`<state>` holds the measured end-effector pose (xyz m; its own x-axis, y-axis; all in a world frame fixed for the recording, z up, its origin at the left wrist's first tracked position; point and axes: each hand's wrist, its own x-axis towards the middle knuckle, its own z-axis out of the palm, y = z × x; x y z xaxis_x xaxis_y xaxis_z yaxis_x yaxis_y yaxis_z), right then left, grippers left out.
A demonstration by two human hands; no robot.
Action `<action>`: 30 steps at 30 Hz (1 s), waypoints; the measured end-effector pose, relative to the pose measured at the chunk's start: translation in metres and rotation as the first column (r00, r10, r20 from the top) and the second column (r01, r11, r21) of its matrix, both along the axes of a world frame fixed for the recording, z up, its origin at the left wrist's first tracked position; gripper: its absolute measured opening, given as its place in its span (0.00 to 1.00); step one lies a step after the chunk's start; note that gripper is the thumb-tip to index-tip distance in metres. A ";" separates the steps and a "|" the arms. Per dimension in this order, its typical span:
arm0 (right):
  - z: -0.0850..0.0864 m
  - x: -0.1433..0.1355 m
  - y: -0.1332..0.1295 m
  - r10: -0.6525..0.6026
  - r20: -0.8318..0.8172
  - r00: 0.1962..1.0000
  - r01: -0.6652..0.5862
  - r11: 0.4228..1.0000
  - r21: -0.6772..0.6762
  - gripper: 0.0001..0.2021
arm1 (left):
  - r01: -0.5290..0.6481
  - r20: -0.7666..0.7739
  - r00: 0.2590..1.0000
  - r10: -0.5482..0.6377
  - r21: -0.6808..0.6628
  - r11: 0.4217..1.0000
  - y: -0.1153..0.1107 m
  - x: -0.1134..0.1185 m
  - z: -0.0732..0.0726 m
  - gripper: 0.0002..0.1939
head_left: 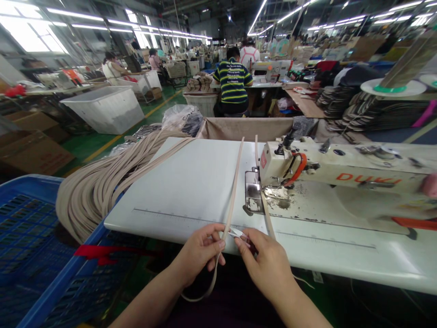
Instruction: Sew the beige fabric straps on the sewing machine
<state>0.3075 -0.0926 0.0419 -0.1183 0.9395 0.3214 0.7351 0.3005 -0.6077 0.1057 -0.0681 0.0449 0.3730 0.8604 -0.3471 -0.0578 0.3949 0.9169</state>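
Observation:
My left hand point(203, 250) is closed, pinching a narrow beige fabric strip point(234, 189) at the table's front edge. The strip runs back over the white tabletop, and its lower part hangs in a loop below the hand. Close beside it, my right hand point(266, 262) is closed, its thumb and fingers pinching a small white pointed piece point(236, 232) that reaches toward the strip. I cannot make out what that piece is. Right of the hands stands a sewing machine point(327, 166). Another beige strip point(267, 214) passes by its needle area and down over the table edge.
A thick bundle of beige strips point(102, 187) drapes off the table's left end over a blue plastic crate point(37, 182). Behind the table is a fabric-lined bin point(249, 127). A person in a striped shirt point(234, 82) sits farther back. Stacked dark pieces point(368, 109) lie at right.

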 end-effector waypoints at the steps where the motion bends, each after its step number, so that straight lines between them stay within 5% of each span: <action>1: 0.000 0.000 0.000 0.005 0.016 1.000 -0.006 1.000 0.017 0.08 | -0.002 0.002 1.000 0.002 0.001 1.000 0.000 0.000 0.000 0.28; 30: -0.002 -0.002 -0.001 0.027 0.176 0.984 -0.071 0.966 0.250 0.06 | 0.007 0.012 1.000 -0.006 -0.032 0.999 -0.004 0.005 -0.001 0.28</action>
